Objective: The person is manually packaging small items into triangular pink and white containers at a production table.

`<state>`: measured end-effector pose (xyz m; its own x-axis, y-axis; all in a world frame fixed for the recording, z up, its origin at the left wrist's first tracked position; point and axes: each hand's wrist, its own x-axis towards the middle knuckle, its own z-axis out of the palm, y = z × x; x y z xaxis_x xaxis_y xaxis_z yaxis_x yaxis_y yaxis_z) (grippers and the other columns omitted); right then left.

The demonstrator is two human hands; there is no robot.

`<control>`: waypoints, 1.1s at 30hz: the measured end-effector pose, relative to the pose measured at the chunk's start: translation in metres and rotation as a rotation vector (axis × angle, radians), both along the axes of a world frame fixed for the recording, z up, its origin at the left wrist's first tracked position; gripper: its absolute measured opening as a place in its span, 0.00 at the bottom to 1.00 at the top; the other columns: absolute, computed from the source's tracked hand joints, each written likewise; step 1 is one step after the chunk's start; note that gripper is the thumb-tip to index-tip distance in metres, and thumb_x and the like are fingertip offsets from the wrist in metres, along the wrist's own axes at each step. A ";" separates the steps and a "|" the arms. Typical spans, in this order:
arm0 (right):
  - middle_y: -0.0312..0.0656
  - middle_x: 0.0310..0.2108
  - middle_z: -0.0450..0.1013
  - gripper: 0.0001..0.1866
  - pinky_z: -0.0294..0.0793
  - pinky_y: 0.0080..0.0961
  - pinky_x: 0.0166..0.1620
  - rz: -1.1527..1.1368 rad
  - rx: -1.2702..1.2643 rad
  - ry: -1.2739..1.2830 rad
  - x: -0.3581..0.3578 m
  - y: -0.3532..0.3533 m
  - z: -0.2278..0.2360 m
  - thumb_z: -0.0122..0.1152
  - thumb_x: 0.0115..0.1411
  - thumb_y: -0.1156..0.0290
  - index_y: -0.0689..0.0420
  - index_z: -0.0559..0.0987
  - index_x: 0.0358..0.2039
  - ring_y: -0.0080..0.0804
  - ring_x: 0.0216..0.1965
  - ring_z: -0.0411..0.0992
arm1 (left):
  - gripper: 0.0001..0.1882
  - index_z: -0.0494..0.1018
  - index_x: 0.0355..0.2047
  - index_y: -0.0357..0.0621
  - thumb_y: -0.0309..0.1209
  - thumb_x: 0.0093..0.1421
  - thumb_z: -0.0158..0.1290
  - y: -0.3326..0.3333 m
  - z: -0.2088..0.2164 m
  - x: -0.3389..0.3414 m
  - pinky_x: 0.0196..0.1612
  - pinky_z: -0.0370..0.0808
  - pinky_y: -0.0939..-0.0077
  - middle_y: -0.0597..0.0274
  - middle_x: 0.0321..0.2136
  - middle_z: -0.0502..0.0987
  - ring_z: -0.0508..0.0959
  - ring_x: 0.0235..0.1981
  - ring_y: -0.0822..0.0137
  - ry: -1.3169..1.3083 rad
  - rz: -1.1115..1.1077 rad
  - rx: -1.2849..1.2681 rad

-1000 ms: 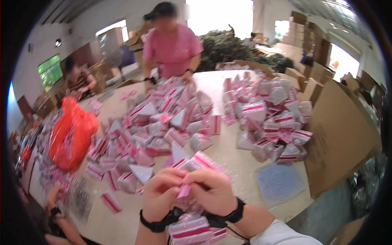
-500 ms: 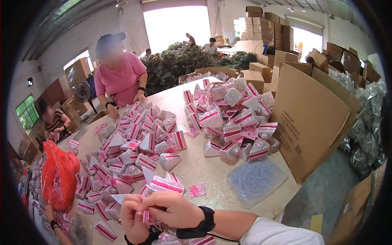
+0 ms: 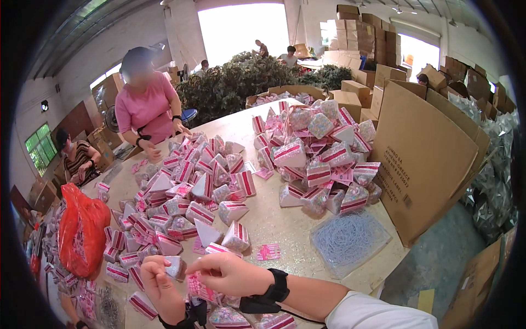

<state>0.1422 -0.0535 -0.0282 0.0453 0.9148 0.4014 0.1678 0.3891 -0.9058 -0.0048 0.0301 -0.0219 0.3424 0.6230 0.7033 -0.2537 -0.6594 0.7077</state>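
Note:
My left hand is raised over the near edge of the table, its fingers curled and its fingertips close together; anything between them is too small to make out. To its right, my right hand has thumb and forefinger pinched, pointing at the left hand with a gap between. A pink printed card shows just under the right hand's fingers; whether it hangs from them is unclear. Behind the hands lie glittery cake-slice ornaments, one of them a white-and-pink slice. Another flat pink card rests on the table.
Heaps of cake-slice ornaments cover much of the table. At right are a clear tray of pale strings and a tall cardboard box. A red plastic bag sits left. A co-worker in pink stands across.
My hands, earlier together at a small pink piece, have come apart, the left moving left. The pink card now shows below the right hand. The view has shifted slightly.

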 end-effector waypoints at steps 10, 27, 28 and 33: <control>0.41 0.26 0.68 0.06 0.67 0.26 0.30 -0.121 0.138 -0.096 -0.004 -0.003 -0.002 0.58 0.54 0.74 0.59 0.76 0.34 0.34 0.27 0.68 | 0.19 0.60 0.27 0.42 0.45 0.62 0.46 -0.013 0.006 0.009 0.46 0.61 0.71 0.61 0.30 0.62 0.65 0.39 0.65 0.220 -0.071 0.039; 0.44 0.26 0.69 0.05 0.67 0.27 0.31 -0.279 0.235 -0.024 -0.004 0.011 -0.014 0.57 0.54 0.77 0.62 0.74 0.31 0.36 0.28 0.68 | 0.12 0.72 0.36 0.36 0.30 0.55 0.56 0.009 -0.002 0.004 0.48 0.65 0.72 0.54 0.39 0.70 0.70 0.43 0.63 0.270 -0.199 0.002; 0.45 0.27 0.69 0.05 0.68 0.27 0.32 -0.278 0.221 -0.005 -0.004 0.011 -0.014 0.57 0.53 0.77 0.63 0.74 0.32 0.36 0.28 0.69 | 0.12 0.72 0.36 0.35 0.29 0.54 0.56 0.008 -0.002 0.005 0.48 0.65 0.74 0.54 0.38 0.70 0.70 0.42 0.64 0.259 -0.208 -0.069; 0.45 0.27 0.69 0.07 0.69 0.26 0.32 -0.272 0.170 0.053 -0.002 0.007 -0.009 0.57 0.53 0.77 0.63 0.74 0.33 0.35 0.27 0.69 | 0.09 0.73 0.35 0.34 0.23 0.53 0.56 0.012 -0.013 0.004 0.42 0.68 0.78 0.58 0.34 0.75 0.74 0.35 0.69 0.407 -0.287 -0.361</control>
